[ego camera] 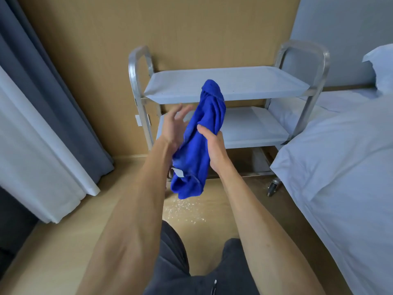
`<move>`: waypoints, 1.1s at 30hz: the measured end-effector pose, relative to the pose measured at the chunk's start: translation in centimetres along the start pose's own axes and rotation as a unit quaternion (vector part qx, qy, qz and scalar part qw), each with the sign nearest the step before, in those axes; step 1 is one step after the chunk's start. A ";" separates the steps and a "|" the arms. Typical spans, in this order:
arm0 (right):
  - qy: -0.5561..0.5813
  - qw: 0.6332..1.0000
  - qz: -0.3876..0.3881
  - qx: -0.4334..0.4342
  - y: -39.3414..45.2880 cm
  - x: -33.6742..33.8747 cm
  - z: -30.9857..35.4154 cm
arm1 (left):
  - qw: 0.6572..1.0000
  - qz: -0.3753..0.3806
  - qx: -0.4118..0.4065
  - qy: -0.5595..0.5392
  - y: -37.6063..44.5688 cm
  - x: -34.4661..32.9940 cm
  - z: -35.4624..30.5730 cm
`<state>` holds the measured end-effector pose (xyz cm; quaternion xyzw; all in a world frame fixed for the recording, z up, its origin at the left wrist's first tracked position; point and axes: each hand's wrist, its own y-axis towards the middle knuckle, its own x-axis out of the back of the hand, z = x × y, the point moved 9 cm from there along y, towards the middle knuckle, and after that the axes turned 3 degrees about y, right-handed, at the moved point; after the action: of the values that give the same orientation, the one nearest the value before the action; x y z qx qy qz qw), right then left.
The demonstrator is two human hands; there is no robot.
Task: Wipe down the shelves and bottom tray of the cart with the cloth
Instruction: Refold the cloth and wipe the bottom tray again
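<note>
1. Blue cloth (201, 141) hangs bunched in the air in front of the cart (225, 86), above the floor and clear of both shelves; a small white tag shows near its lower end.
2. Right hand (212, 145) grips the cloth at its middle, fingers and thumb curled round the fabric; the upper end of the cloth stands up above the fist, the lower end droops below it.
3. Left hand (173, 129) is beside the cloth on its left, palm turned toward it, fingers spread and fairly straight, holding nothing; the heel of the palm looks to be against the fabric, though contact is hard to tell.
4. Top shelf (244, 81) and middle shelf (255, 128) are pale grey trays set in a metal frame with looped handles at each end; the bottom tray (261, 165) is mostly hidden behind the cloth and arms.
5. White crumbs or powder (185, 211) lie scattered on the wooden floor (63, 241) just in front of the cart; a caster (273, 186) shows at the cart's right corner.
6. Bed (340, 156) with white linen stands just beside the cart on the right; grey and white curtains (42, 124) hang on the left.
</note>
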<state>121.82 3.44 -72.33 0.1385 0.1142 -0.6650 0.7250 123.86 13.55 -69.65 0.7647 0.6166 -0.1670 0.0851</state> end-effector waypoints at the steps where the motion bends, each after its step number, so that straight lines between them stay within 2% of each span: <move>1: 0.025 0.999 -0.015 0.015 0.1 0.4 0.7 | 0.998 -0.009 0.057 0.006 -0.4 0.8 3.2; 4: -0.001 0.998 -0.056 0.024 1.0 1.3 1.3 | 0.986 -0.009 0.163 0.027 -2.1 0.1 9.4; 6: -0.034 0.995 -0.094 -0.014 1.9 1.7 0.1 | 0.987 -0.042 0.152 0.023 -1.1 0.5 9.9; 9: -0.015 0.980 -0.162 -0.118 1.8 2.0 -1.8 | 0.994 -0.025 0.111 0.008 1.1 -0.1 7.8; 11: 0.045 0.964 -0.215 -0.152 1.3 1.9 -1.4 | 0.989 -0.023 0.122 0.085 1.3 -0.7 6.2; 15: 0.016 0.955 -0.271 -0.121 1.0 2.4 3.7 | 0.965 -0.152 0.093 0.194 1.0 0.1 -0.2; 20: -0.019 0.954 -0.214 -0.207 -0.6 -0.1 12.1 | 0.921 -0.302 0.087 0.232 -1.1 -0.1 -12.7; 23: -0.002 0.949 -0.187 -0.254 -1.5 -2.7 18.4 | 0.928 -0.255 0.092 0.258 -1.3 -3.8 -20.3; 26: 0.111 0.935 -0.177 -0.288 -2.0 -6.7 26.3 | 0.936 -0.146 0.165 0.274 -1.3 -9.9 -27.6; 28: 0.115 0.934 -0.194 -0.277 -1.7 -8.2 31.7 | 0.927 -0.062 0.200 0.310 -1.6 -13.5 -32.2; 31: 0.063 0.936 -0.265 -0.223 -1.2 -8.3 39.7 | 0.899 0.016 0.177 0.401 -2.3 -16.5 -38.9; 33: 0.058 0.931 -0.288 -0.217 -0.9 -9.0 43.9 | 0.888 0.029 0.143 0.436 -3.0 -17.5 -42.4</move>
<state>119.28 -3.76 -28.15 -0.0226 0.3328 -0.7950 0.5067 124.12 12.49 -23.72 0.7818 0.5388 0.0988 -0.2979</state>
